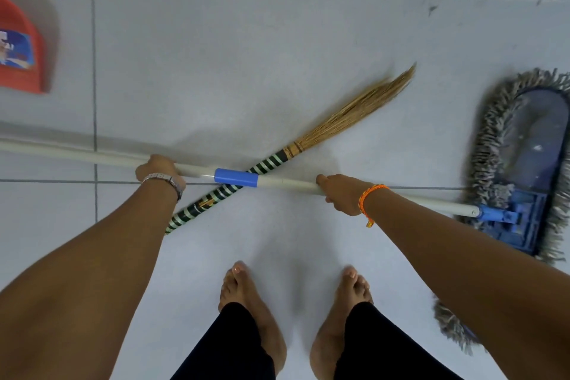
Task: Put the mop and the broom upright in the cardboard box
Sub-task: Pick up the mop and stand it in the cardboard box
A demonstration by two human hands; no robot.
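Both forearms reach toward twelve o'clock, left hand [160, 168] and right hand [339, 194] seemingly clenched around the mop [287, 183] pole, spread wide to lift it level off the broom [268, 163].

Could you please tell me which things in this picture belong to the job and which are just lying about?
Job: mop, held by left hand and right hand; broom beneath it.
Lying about: red dustpan.
No cardboard box in view.
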